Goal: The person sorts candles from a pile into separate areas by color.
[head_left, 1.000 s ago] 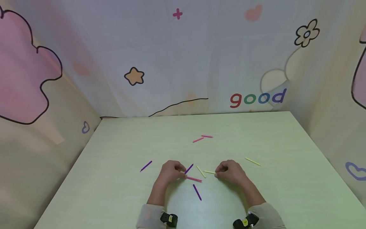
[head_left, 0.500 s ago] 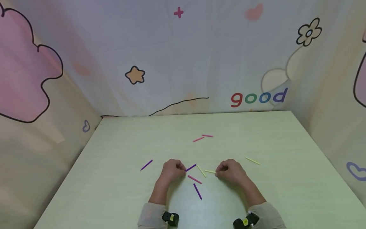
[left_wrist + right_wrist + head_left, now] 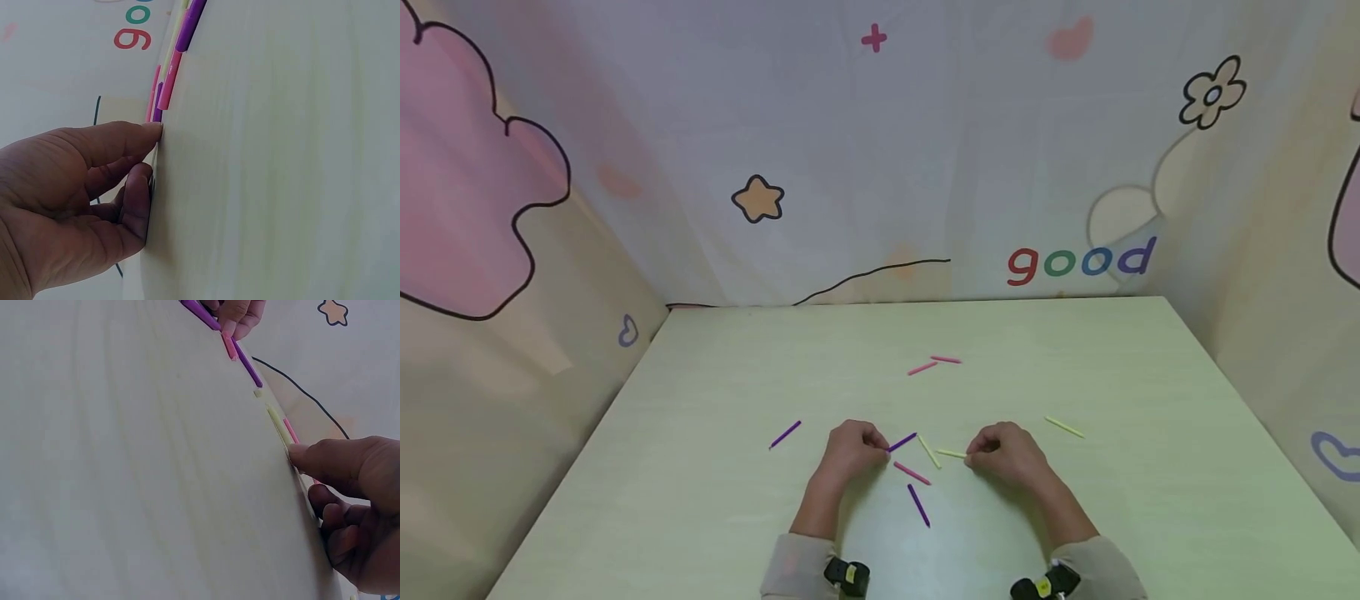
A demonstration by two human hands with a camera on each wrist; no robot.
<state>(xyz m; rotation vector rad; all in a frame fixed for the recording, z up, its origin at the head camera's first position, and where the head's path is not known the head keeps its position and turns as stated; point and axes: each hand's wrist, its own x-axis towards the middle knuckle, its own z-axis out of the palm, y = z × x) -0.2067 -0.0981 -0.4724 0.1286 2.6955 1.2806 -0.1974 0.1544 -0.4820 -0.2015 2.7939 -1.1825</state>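
My left hand [image 3: 853, 446] pinches the near end of a short purple stick [image 3: 903, 442] low over the table. That stick's far tip lies right by the upper end of a slanted pale yellow stick [image 3: 929, 452]. My right hand [image 3: 1009, 450] pinches the outer end of another yellow stick [image 3: 952, 454], which points left towards the slanted one. Just below the left fingertips lies a pink stick [image 3: 912, 473], and nearer me a second purple stick [image 3: 919, 506]. In the right wrist view, thumb and fingers of the right hand [image 3: 356, 494] meet at the yellow stick [image 3: 279, 425].
Two pink sticks [image 3: 922, 368] lie end to end farther back on the pale table [image 3: 715, 375]. A lone purple stick [image 3: 786, 434] is left of the left hand, and a yellow stick [image 3: 1064, 427] right of the right hand. A printed cloth [image 3: 850, 167] encloses the table's back and sides.
The purple stick in my left hand has swung flatter, its tip now by the slanted yellow stick. The pink stick below has tilted and stands apart from the left fingers. My right hand stays put.
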